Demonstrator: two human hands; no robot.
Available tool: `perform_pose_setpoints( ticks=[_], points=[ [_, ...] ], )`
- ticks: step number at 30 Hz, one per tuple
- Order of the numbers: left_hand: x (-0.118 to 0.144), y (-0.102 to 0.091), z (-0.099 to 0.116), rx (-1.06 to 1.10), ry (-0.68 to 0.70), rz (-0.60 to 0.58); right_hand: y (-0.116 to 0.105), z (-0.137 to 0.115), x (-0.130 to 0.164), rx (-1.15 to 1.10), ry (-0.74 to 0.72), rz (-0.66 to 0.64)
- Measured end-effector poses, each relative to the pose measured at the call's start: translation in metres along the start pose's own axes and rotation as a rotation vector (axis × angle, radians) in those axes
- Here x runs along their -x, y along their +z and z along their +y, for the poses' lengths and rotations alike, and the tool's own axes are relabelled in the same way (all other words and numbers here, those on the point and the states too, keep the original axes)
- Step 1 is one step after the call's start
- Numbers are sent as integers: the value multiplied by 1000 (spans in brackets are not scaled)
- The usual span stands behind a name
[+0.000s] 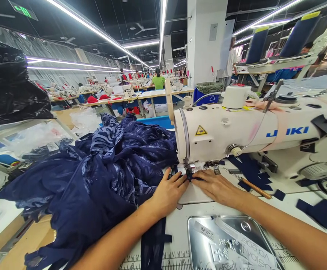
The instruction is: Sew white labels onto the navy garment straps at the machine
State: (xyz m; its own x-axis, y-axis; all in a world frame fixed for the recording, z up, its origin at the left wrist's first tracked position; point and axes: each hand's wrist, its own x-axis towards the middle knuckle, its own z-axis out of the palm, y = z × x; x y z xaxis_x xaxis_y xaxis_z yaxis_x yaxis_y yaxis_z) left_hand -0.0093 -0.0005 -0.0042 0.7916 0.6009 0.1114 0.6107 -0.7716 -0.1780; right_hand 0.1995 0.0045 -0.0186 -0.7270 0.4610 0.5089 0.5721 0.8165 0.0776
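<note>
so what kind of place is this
Most likely a garment factory floor: a Juki sewing machine with navy fabric heaped beside it, and rows of sewing tables under long strip lights.

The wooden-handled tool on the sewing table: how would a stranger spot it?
Find the white sewing machine with blue lettering. On the white table just below its arm, right of the right hand, lies a slim wooden-handled tool among navy fabric scraps. It is the only tan, stick-shaped thing there.

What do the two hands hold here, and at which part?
Both the left hand and right hand press a small navy fabric piece flat, fingertips on its ends.
</note>
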Motion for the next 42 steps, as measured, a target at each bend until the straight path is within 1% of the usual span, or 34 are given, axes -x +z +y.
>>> perform_pose_setpoints(
  ticks=[7, 12, 17, 20, 23, 26, 28, 31, 33, 37, 40, 42],
  points=[
    [-2, 2, 3, -31, -23, -1, 2, -3, -1, 35, 24, -32],
    [-6, 3, 0, -51, -41, 4, 6, -1, 0, 67, 85, -68],
    [-10, 3, -6, -59, -56, 3, 9, 4, 1, 7, 166, -106],
    [-14, 1, -6, -87, -67, 29, 13, 8, 3, -44, 212, -85],
    [-16, -2, -1, -131, -150, 55, 17, 11, 3, -43, 281, -46],
    [-16, -3, 8, -178, -270, 31, 17, 11, 1, 56, 332, -75],
    [-15, -3, 13, -199, -336, 29, 15, 8, -2, 133, 327, -117],
    [-15, -2, 12, -200, -401, 47, 5, 1, -4, 197, 262, -172],
    [-17, -3, 6, -179, -386, 55, -3, -5, -3, 188, 213, -215],
    [-27, -2, -10, -127, -237, 32, -13, -9, 4, 130, 154, -263],
    [-30, 0, -17, -110, -176, 26, -10, -3, 9, 84, 94, -233],
    [-30, 1, -19, -109, -162, 32, -7, 2, 11, 36, 66, -181]
  ],
)
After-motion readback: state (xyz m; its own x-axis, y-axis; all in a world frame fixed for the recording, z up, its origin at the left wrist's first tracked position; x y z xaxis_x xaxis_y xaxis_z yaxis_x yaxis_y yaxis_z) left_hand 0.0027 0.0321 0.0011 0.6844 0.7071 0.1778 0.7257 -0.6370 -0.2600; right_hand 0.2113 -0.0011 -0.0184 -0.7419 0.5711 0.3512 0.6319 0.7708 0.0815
